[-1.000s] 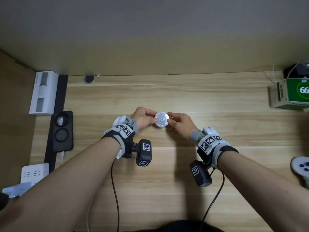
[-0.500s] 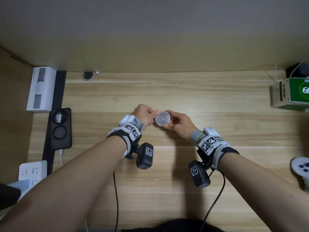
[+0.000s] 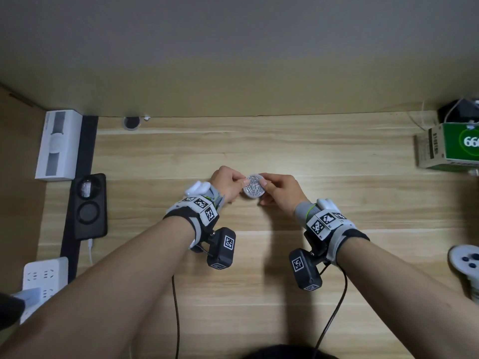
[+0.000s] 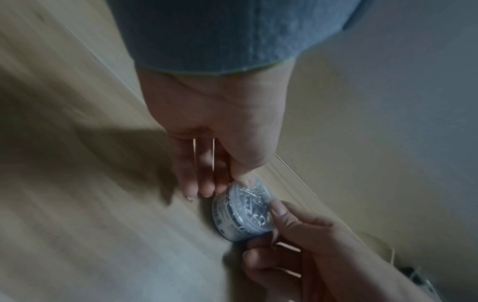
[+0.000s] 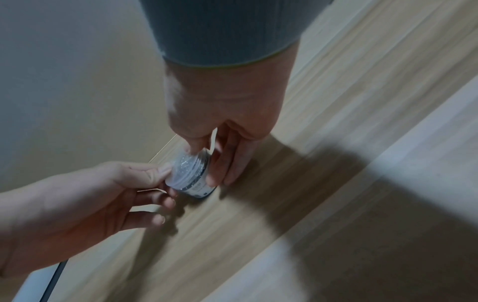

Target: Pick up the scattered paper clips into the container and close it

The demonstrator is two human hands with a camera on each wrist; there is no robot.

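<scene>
A small round clear container (image 3: 254, 189) full of silver paper clips sits on the wooden desk, mid-desk, with its clear lid on top. My left hand (image 3: 229, 183) pinches its left side, thumb on the lid rim, fingers curled down its wall. My right hand (image 3: 278, 189) pinches the right side the same way. The left wrist view shows the container (image 4: 243, 211) with a printed label round its wall, and my left fingers (image 4: 204, 173) against it. In the right wrist view the container (image 5: 190, 173) lies between both hands. No loose clips show on the desk.
A white box (image 3: 58, 147) and a black charging pad (image 3: 88, 206) lie at the left edge, a white power strip (image 3: 44, 277) nearer me. A green-and-white carton (image 3: 451, 146) stands at the back right. A white game controller (image 3: 465, 265) lies at the right edge.
The container was tilted up between my hands half a second ago; it now sits lower, on the desk. Both hands stay on its sides.
</scene>
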